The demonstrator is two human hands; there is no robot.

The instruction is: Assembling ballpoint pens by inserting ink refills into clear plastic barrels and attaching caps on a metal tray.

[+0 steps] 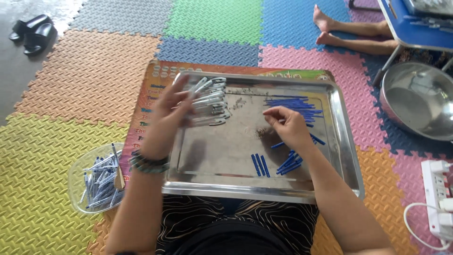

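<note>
A metal tray (236, 190) rests on my lap. My left hand (171, 109) is raised over its left side and holds a bundle of clear pen barrels with clips (211, 100), fanned out to the right. My right hand (289, 126) hovers over the tray's right half with its fingertips pinched together near a pile of thin blue refills (295, 104); I cannot tell whether it holds one. More blue pen pieces (260, 165) lie near the tray's front, and another small cluster (290, 164) lies under my right wrist.
A clear plastic bowl (78, 171) of assembled pens sits on the foam mat at my left. A large steel basin (420, 99) and a white power strip (436, 198) lie at the right. Another person's feet (325, 28) rest beyond the tray, beside a blue table (415, 28). Black sandals (33, 30) lie at the far left.
</note>
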